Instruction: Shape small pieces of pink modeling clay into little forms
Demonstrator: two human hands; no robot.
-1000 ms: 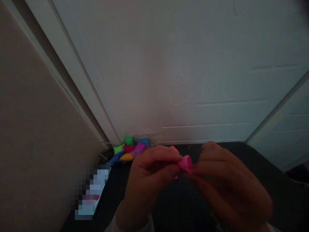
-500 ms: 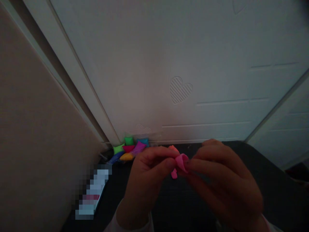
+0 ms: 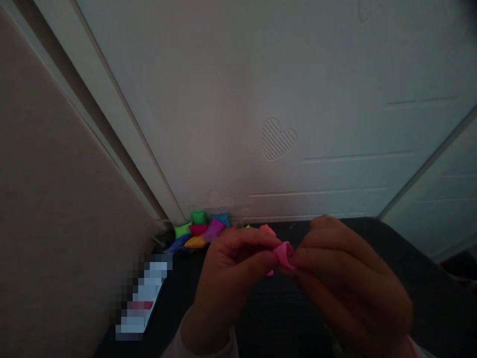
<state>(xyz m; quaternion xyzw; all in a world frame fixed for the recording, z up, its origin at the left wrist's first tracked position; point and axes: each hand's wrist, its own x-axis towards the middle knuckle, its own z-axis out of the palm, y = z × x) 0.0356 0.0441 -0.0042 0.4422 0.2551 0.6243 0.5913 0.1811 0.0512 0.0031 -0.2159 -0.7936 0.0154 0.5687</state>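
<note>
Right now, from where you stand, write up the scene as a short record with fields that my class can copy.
left hand: fingers pinching a pink piece
right hand: fingers on the same piece, at its curled rim
surface: black tabletop
beyond the hands: orange piece, partly hidden
left of the hands: colourful packets, including green, red, purple and blue
nearer, far left: flat pixelated item, content unreadable
backdrop: pale panel with a striped heart
light: dim
</note>
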